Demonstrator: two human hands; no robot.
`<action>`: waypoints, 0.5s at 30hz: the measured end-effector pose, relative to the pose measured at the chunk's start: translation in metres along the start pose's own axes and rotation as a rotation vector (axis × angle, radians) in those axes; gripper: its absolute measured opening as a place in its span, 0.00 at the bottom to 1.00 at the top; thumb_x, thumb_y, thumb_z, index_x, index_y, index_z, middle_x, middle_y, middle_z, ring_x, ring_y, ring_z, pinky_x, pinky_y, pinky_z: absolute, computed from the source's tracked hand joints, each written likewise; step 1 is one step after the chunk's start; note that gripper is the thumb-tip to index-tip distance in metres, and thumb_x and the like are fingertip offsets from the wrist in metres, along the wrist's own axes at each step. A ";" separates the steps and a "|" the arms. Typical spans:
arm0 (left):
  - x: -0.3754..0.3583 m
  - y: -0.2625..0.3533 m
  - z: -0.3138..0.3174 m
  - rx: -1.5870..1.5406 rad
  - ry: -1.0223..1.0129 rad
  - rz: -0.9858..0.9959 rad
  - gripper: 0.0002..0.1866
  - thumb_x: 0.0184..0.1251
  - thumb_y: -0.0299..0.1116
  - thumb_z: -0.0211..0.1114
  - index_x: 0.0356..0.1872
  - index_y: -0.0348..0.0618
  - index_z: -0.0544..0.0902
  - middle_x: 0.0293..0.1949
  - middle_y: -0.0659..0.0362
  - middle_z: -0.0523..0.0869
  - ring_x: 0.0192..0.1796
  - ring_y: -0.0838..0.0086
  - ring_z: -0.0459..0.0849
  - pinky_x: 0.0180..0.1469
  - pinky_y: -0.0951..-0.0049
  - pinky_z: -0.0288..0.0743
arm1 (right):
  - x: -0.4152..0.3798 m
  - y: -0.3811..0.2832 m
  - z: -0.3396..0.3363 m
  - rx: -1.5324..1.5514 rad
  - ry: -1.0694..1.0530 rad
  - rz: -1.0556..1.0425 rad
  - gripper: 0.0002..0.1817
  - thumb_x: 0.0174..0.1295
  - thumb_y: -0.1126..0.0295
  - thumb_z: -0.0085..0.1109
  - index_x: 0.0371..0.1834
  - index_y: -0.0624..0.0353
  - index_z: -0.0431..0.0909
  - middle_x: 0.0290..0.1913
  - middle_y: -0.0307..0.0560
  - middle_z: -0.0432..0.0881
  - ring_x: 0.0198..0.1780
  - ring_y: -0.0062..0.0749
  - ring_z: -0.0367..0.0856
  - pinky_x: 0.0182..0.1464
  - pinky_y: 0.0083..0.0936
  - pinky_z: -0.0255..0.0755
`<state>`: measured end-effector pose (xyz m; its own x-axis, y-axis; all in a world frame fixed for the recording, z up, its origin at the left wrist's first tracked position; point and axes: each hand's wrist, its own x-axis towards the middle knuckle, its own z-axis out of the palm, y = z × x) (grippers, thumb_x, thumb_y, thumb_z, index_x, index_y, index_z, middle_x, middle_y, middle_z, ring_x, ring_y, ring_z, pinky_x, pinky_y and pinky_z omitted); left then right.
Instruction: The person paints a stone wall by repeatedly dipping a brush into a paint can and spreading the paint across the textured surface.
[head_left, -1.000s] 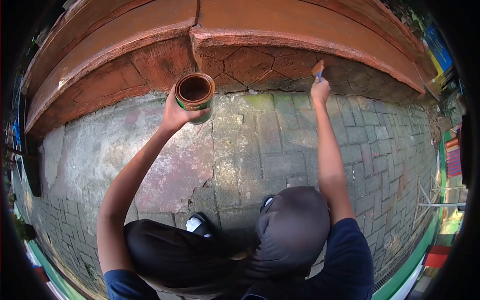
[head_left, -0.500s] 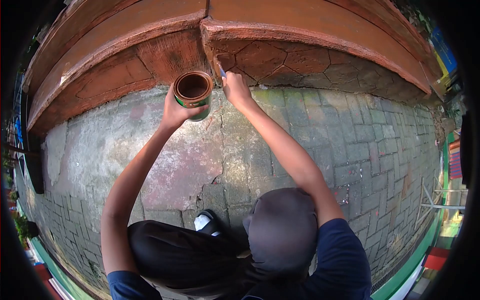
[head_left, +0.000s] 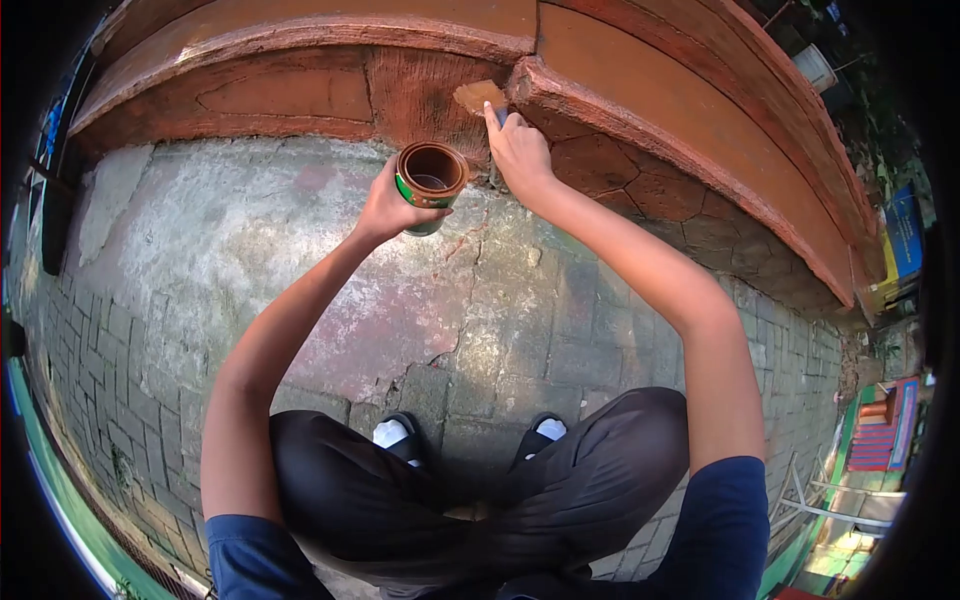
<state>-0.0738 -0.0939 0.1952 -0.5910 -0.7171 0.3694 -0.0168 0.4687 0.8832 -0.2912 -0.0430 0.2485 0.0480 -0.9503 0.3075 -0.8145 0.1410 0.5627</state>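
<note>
My left hand (head_left: pixel 388 206) is wrapped around an open paint can (head_left: pixel 432 188) with a green label, its inside coated in brown. The can is held above the paving, mouth tilted toward me. In my right hand (head_left: pixel 522 155) is a paintbrush (head_left: pixel 482 97), its wide brown bristle end facing the upright front of the bench, just left of the corner. The index finger stretches along the brush, and the other fingers are closed on its handle. The bristles appear to touch the reddish-brown wall (head_left: pixel 420 95).
A curved brown bench (head_left: pixel 640 75) with a protruding rim runs across the top. Its stone-patterned front (head_left: pixel 650 185) continues to the right. Below lies worn grey paving (head_left: pixel 520 310). My sandalled feet (head_left: pixel 400 440) and bent knees are near. A metal frame (head_left: pixel 830 500) stands far right.
My right hand has moved the brush from right of the corner to the wall left of it, turning its broad side into view. The camera view has shifted; both feet now show.
</note>
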 end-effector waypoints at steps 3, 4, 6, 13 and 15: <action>0.001 -0.008 -0.004 -0.021 0.029 -0.012 0.48 0.35 0.41 0.88 0.59 0.34 0.71 0.54 0.50 0.83 0.58 0.64 0.83 0.62 0.63 0.75 | 0.014 -0.024 0.002 -0.289 -0.046 0.085 0.19 0.63 0.69 0.57 0.57 0.54 0.82 0.34 0.39 0.79 0.33 0.26 0.83 0.22 0.19 0.72; 0.000 -0.010 -0.006 -0.016 0.026 -0.023 0.48 0.35 0.41 0.88 0.59 0.34 0.71 0.54 0.50 0.83 0.58 0.64 0.83 0.62 0.63 0.75 | 0.018 -0.024 -0.011 -0.278 -0.051 0.081 0.19 0.63 0.69 0.57 0.57 0.54 0.82 0.34 0.39 0.79 0.33 0.26 0.83 0.22 0.19 0.72; -0.003 -0.012 -0.009 0.018 0.039 -0.013 0.47 0.35 0.41 0.88 0.59 0.33 0.71 0.54 0.50 0.84 0.57 0.64 0.83 0.62 0.63 0.75 | 0.033 -0.019 -0.028 -0.339 -0.276 0.017 0.08 0.61 0.67 0.59 0.40 0.49 0.86 0.33 0.36 0.79 0.35 0.26 0.82 0.20 0.23 0.63; -0.004 -0.007 -0.022 0.003 -0.012 0.005 0.47 0.34 0.41 0.88 0.59 0.32 0.72 0.54 0.50 0.83 0.58 0.65 0.82 0.63 0.64 0.75 | 0.064 0.022 0.017 -0.274 -0.219 -0.278 0.05 0.55 0.70 0.64 0.25 0.46 0.87 0.25 0.33 0.83 0.32 0.27 0.85 0.26 0.28 0.69; -0.001 -0.002 -0.027 0.035 -0.016 -0.005 0.49 0.33 0.42 0.88 0.60 0.31 0.72 0.54 0.48 0.83 0.59 0.62 0.82 0.63 0.63 0.74 | 0.054 -0.011 0.032 -0.446 -0.245 -0.254 0.04 0.55 0.71 0.63 0.27 0.48 0.86 0.25 0.35 0.82 0.31 0.27 0.82 0.23 0.28 0.63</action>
<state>-0.0515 -0.1078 0.2003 -0.6037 -0.7113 0.3600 -0.0481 0.4833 0.8741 -0.2985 -0.1050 0.2341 0.0319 -0.9988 -0.0368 -0.4697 -0.0475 0.8816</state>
